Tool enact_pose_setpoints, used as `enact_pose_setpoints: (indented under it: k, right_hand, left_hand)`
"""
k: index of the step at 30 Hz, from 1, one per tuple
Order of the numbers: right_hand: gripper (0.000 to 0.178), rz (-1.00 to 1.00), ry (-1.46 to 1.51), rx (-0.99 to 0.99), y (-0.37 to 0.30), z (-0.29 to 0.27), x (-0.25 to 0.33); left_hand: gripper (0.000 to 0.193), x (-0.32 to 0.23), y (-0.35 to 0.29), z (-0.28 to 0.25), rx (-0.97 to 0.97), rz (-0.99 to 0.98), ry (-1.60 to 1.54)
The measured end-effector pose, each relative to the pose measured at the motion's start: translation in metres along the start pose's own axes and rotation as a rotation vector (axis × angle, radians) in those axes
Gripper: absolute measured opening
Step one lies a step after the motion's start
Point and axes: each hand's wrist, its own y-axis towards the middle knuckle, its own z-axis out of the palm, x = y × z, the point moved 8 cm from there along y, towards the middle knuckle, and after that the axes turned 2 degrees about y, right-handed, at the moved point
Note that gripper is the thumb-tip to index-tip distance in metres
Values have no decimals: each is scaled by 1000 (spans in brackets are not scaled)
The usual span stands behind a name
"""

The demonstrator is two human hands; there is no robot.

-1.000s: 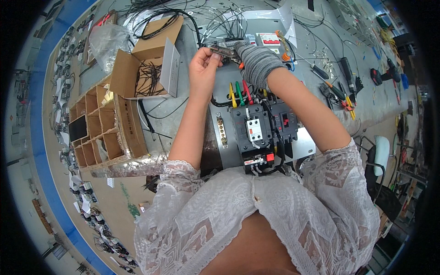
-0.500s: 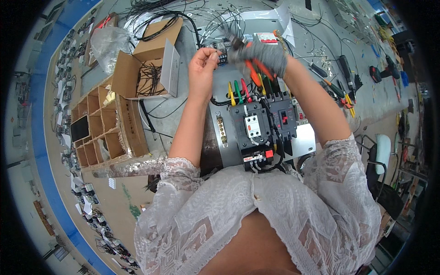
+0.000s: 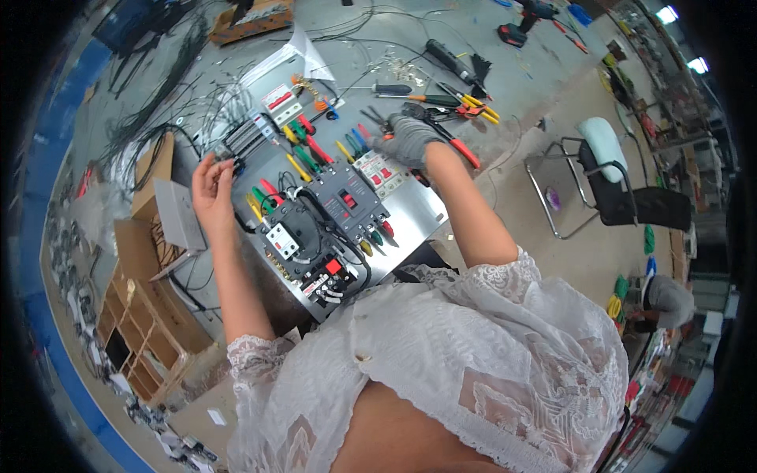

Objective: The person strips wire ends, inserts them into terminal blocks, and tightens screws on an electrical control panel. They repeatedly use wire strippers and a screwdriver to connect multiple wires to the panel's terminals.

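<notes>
metal pliers (image 3: pixel 376 119) are held in the right hand (image 3: pixel 406 142), over which a grey glove (image 3: pixel 418 139) is worn. the fingers are curled round the tool, and its dark tips are seen poking out past them, close above a small white switch box (image 3: pixel 382 173) with red switches. the left hand (image 3: pixel 211 189) is bare and is held up beside a row of wire clamps (image 3: pixel 246 140). its fingers are bent, with the thumb set close to them; it cannot be told if anything is pinched there.

between the hands, a shiny metal plate (image 3: pixel 414 229) is filled with parts. a dark box with a red switch (image 3: pixel 347 199) is set near the middle, and to its left a second dark box (image 3: pixel 301 221) is seen, with a white block (image 3: pixel 281 240) on it. red, green and yellow tips (image 3: pixel 306 158) are lined up along the boxes.

past the plate, a tool with red handles (image 3: pixel 459 146) and a screwdriver (image 3: pixel 392 89) are laid on the grey table (image 3: pixel 505 102). on the left, an open cardboard box (image 3: pixel 140 248) is placed above a brown box split into small rooms (image 3: pixel 172 307). farther off, a drill (image 3: pixel 512 34) is laid near the top. a black chair (image 3: pixel 654 206) is placed on the right, and another person (image 3: pixel 670 303) is seen lower down.
</notes>
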Motion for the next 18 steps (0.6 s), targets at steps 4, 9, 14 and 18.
enact_pose_setpoints:
  k: [4, 9, 14, 18]
  right_hand:
    - [66, -51, 0, -80, 23, 10, -26]
    - [57, -91, 278, -31, 43, 28, -48]
    - [51, -223, 458, -189, 66, 32, -69]
    - [37, -276, 390, -367, 46, 9, -63]
  left_hand:
    - [59, -7, -10, -11, -57, 44, 248]
    - [44, -21, -63, -35, -199, 116, 358]
    - [26, -57, -160, -65, -285, 46, 562]
    - [21, -69, -194, -123, -359, -17, 747]
